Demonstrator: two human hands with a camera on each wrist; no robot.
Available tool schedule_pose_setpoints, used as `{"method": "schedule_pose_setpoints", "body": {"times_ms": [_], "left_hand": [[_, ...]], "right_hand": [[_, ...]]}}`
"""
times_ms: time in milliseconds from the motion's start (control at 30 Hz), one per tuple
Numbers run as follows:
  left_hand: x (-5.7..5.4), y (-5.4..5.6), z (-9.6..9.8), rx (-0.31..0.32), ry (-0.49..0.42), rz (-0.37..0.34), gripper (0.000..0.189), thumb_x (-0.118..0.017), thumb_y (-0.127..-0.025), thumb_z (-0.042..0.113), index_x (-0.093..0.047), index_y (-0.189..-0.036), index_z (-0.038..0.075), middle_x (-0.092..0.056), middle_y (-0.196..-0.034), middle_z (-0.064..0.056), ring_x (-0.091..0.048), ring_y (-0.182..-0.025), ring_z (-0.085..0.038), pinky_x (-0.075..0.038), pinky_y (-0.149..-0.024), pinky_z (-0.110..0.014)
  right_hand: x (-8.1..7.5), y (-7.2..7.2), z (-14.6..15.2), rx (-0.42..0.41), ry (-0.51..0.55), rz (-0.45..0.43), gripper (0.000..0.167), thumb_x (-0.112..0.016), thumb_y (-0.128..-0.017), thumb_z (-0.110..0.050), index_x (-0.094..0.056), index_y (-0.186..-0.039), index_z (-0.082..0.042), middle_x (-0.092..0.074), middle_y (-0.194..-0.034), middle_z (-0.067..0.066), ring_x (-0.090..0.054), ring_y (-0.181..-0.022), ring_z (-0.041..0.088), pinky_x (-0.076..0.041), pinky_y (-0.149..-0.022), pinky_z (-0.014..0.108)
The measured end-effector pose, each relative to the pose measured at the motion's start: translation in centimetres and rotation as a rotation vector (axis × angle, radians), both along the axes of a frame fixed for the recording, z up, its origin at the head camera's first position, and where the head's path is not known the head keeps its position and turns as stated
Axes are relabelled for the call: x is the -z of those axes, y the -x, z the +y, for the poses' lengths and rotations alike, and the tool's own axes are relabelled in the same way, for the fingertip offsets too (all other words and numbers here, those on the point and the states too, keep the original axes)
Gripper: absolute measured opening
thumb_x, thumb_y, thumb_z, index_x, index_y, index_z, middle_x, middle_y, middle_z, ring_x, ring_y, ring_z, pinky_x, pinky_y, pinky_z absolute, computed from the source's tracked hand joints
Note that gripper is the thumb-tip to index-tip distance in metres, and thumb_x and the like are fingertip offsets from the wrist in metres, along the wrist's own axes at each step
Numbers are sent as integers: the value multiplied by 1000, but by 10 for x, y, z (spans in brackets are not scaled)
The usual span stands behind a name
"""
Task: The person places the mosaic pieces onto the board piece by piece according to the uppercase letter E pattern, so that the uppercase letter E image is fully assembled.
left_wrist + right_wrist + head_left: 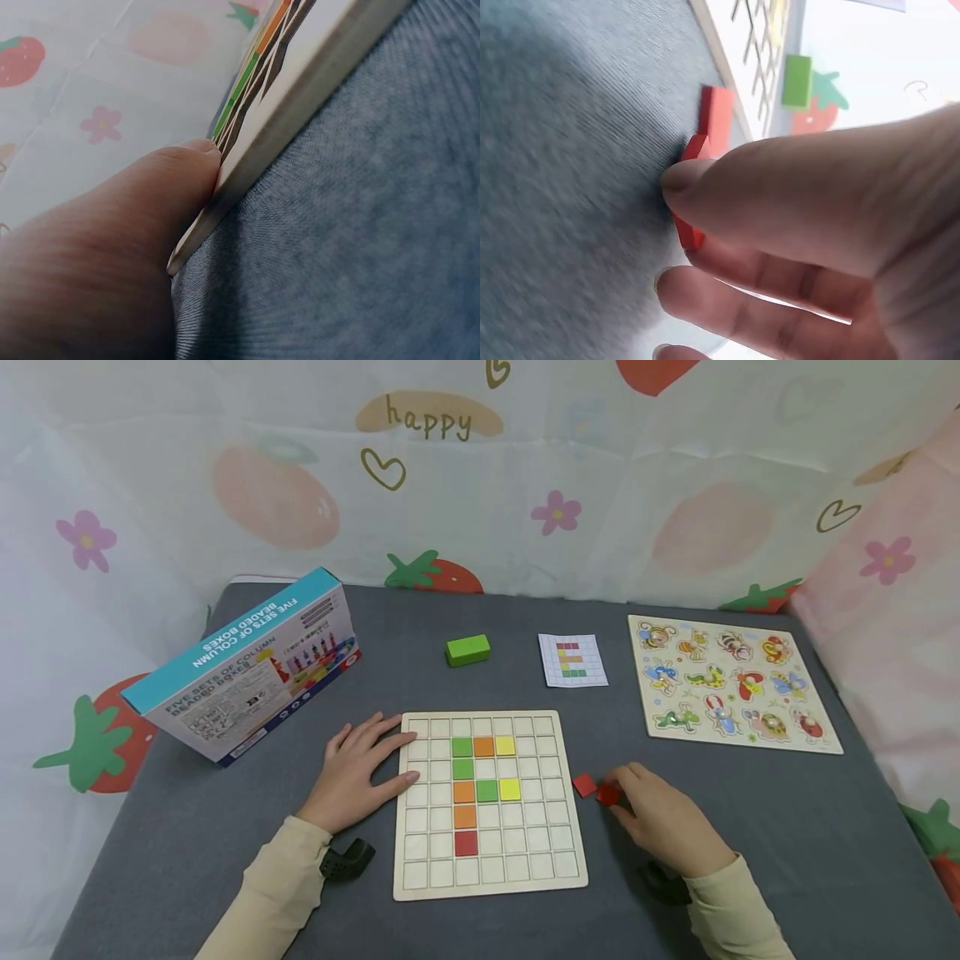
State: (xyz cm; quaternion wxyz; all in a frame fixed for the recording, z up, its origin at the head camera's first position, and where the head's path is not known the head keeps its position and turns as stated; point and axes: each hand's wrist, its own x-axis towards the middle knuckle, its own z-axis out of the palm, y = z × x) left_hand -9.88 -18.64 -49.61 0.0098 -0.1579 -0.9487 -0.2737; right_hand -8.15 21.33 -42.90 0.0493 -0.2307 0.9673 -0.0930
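Note:
A pale wooden grid board (491, 892) lies flat on the grey table, with several green, orange and yellow square tiles and one red tile (466, 843) in its cells. At the board's left edge rests my left hand (356, 777), its fingers spread and its thumb (187, 169) on the rim. My right hand (663, 818), just right of the board, pinches a red square tile (692, 234) between thumb and fingertips, low over the cloth. Another red tile (583, 785) lies beside it, close to the board's right edge.
Behind the board are a green block (468, 650) and a small pattern card (573, 662) printed with coloured squares. A printed box (255, 668) stands at the back left. An insect picture board (735, 685) lies at the back right. A patterned curtain (480, 510) hangs behind.

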Motion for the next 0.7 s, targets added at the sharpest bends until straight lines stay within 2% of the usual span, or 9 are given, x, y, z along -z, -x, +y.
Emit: {"method": "schedule_pose_setpoints", "body": {"times_ms": [167,433,567,700], "left_hand": [[0,0,0,1,-5,1,60,-62,-87,53,-51,-139,26,-37,-152,-3,-21,-145,-28,-7,-114,-57],[1,1,-1,3,-5,3,60,-61,-87,55,-51,-139,26,-36,-152,-3,-20,-145,-28,-7,-114,-57],[1,0,-1,4,-7,1,61,-61,-87,55,-51,-140,26,-36,-152,-3,-20,-145,-28,-7,-114,-58],[0,0,-1,6,-8,1,61,-61,-87,55,-51,-140,26,-36,-152,-3,-21,-145,-28,-7,-114,-58]], "right_hand": [[-6,-1,-2,-51,17,57,29,-80,-76,-8,-61,-99,-10,-60,-94,-1,-58,-78,7,-53,-66,27],[-7,-3,-31,-330,128,96,27,-80,-78,-9,-62,-98,-12,-60,-98,-4,-58,-82,4,-54,-71,23],[-4,-4,-48,-419,161,112,20,-76,-81,-11,-63,-95,-14,-60,-99,-5,-58,-86,5,-53,-73,22],[-2,-6,-62,-468,160,83,18,-74,-84,-13,-63,-99,-15,-60,-98,-7,-58,-86,4,-53,-74,21]]}}
